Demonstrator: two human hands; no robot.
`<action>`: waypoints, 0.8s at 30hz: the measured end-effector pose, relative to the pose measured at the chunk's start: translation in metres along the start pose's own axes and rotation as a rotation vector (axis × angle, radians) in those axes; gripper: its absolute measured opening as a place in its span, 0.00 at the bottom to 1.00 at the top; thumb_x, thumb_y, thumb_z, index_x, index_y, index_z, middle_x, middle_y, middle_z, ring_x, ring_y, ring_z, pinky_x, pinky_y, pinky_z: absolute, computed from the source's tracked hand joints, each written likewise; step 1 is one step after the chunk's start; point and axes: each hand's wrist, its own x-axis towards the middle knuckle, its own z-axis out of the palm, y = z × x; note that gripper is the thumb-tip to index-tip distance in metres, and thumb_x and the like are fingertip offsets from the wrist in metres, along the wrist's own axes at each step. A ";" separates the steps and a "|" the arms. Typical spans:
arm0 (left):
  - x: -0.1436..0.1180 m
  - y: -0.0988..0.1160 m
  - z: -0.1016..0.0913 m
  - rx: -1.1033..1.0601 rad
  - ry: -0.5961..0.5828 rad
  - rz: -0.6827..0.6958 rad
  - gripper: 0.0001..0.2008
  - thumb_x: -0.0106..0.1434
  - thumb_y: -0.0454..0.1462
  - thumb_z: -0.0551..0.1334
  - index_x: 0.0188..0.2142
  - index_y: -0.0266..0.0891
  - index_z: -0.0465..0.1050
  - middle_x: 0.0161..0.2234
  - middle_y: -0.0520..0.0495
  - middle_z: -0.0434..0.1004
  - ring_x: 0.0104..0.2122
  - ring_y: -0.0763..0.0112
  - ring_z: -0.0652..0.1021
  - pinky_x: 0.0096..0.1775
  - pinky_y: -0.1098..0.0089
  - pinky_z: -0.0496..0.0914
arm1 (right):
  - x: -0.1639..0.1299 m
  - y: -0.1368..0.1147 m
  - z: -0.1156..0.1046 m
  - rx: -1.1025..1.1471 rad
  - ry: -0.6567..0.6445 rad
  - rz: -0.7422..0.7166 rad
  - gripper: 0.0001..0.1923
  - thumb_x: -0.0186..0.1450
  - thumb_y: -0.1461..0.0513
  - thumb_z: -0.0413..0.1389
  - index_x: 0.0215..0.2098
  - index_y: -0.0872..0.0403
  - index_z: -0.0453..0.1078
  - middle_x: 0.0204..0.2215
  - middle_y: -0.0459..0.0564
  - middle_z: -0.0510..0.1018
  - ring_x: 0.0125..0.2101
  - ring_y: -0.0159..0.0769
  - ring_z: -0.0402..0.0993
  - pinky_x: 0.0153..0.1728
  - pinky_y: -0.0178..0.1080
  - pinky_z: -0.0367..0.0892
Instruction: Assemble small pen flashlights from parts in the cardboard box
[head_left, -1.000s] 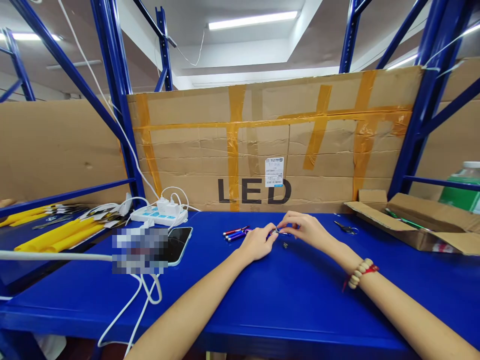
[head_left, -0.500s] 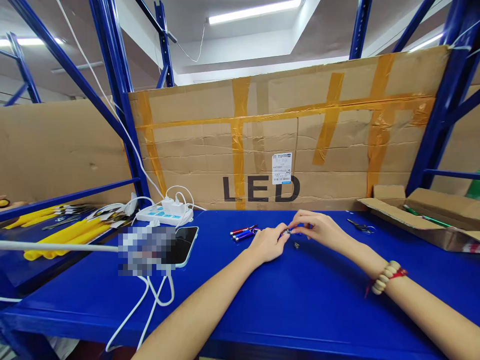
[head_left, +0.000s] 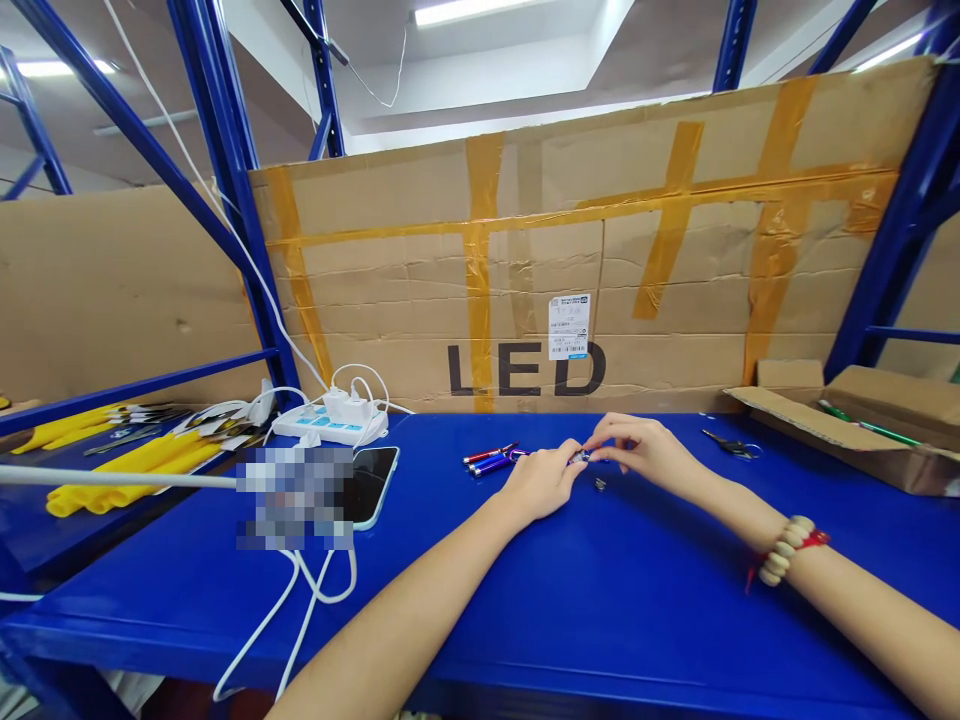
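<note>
My left hand (head_left: 541, 484) is closed, with its thumb and fingers pinched on a small blue-and-silver tube (head_left: 580, 457), mostly hidden by the fingertips. From the right, my right hand (head_left: 628, 440) pinches at the other end of the same piece, thumb and forefinger drawn together. Left of my left hand lie a red pen-like tube (head_left: 490, 456) and slim blue tubes (head_left: 492, 465) with silver ends. Just below the fingertips rests a tiny metallic piece (head_left: 600, 484), too small to make out.
A phone (head_left: 373, 485) and a white power strip (head_left: 330, 424) with cables are at the left, beside a blurred patch. Yellow tubes (head_left: 142, 475) lie farther left. Small scissors or keys (head_left: 731, 444) and an open cardboard box (head_left: 862, 430) are at the right. Cardboard (head_left: 405, 310) stands behind the blue table (head_left: 637, 600).
The view has tilted and shifted slightly. Both hands keep their pinch on the small tube, with only slight finger movement; the loose things on the table stay put.
</note>
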 end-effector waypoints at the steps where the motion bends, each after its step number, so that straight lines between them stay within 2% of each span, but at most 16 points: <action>1: 0.000 -0.001 0.000 -0.029 0.003 0.014 0.13 0.68 0.41 0.45 0.48 0.44 0.61 0.42 0.48 0.75 0.42 0.60 0.75 0.38 0.67 0.68 | 0.000 0.001 0.001 0.024 0.011 -0.004 0.17 0.59 0.49 0.53 0.31 0.54 0.74 0.32 0.50 0.72 0.18 0.25 0.64 0.22 0.33 0.63; 7: 0.000 -0.006 0.002 -0.114 0.006 0.082 0.12 0.68 0.39 0.45 0.47 0.43 0.63 0.43 0.48 0.73 0.42 0.65 0.75 0.40 0.70 0.67 | -0.002 0.004 0.007 0.134 0.050 0.009 0.18 0.57 0.49 0.56 0.30 0.56 0.74 0.31 0.50 0.71 0.17 0.24 0.64 0.21 0.33 0.64; 16: 0.002 -0.011 0.005 -0.216 0.041 0.177 0.11 0.68 0.38 0.46 0.45 0.41 0.64 0.42 0.48 0.73 0.42 0.68 0.74 0.42 0.71 0.66 | -0.002 0.005 0.010 0.172 0.102 0.004 0.16 0.55 0.50 0.58 0.27 0.55 0.75 0.28 0.49 0.71 0.16 0.24 0.64 0.19 0.32 0.64; 24: 0.000 -0.005 0.003 -0.133 -0.001 0.101 0.12 0.68 0.38 0.46 0.47 0.41 0.62 0.43 0.46 0.73 0.42 0.63 0.75 0.39 0.68 0.68 | -0.003 0.012 0.009 0.069 0.054 -0.025 0.15 0.59 0.51 0.55 0.28 0.55 0.75 0.30 0.49 0.71 0.17 0.23 0.65 0.20 0.31 0.63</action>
